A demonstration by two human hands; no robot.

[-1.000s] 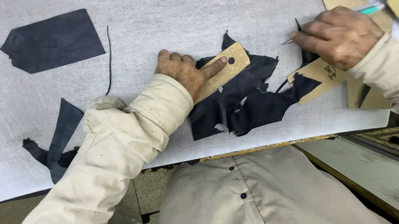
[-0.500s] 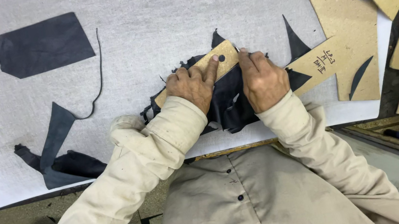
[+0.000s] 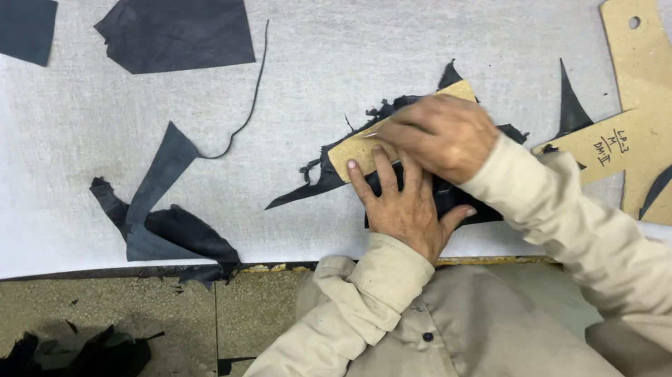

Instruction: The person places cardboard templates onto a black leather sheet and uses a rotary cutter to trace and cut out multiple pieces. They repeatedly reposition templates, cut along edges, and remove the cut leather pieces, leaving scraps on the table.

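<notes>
Fingers [image 3: 384, 173] of left hand [image 3: 401, 204] pressing flat cardboard template [image 3: 353, 154] onto dark leather [image 3: 325, 177].

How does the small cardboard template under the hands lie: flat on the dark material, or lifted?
Flat. The cardboard template rests on the dark material, with the left hand and right hand on it.
</notes>
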